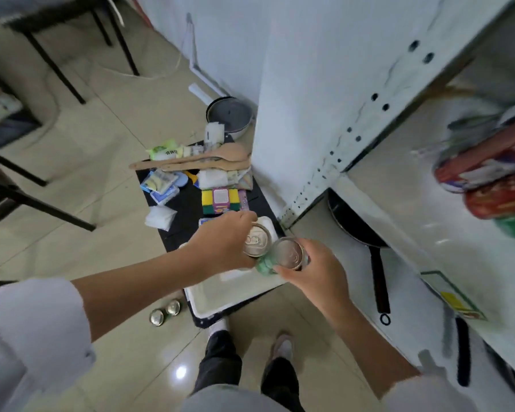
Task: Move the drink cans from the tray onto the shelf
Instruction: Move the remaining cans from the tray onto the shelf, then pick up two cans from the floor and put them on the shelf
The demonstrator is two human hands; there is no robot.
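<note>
White sleeves fill the bottom corners of my view, and from them both forearms reach out over the white tray (220,301) on the floor. My left hand (220,242) is wrapped around one drink can (257,239), my right hand (315,269) around a green can (283,257), the two cans touching above the tray. Two more cans (164,312) stand on the tiles just left of the tray, with the white shelf (399,179) to the right.

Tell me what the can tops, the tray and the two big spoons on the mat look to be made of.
Can tops: bare metal, probably aluminium, going by the silvery sheen and pull tab. Tray: smooth white, likely plastic or foam; the blur leaves it open. Spoons: pale unfinished wood, matte tan colour.
</note>
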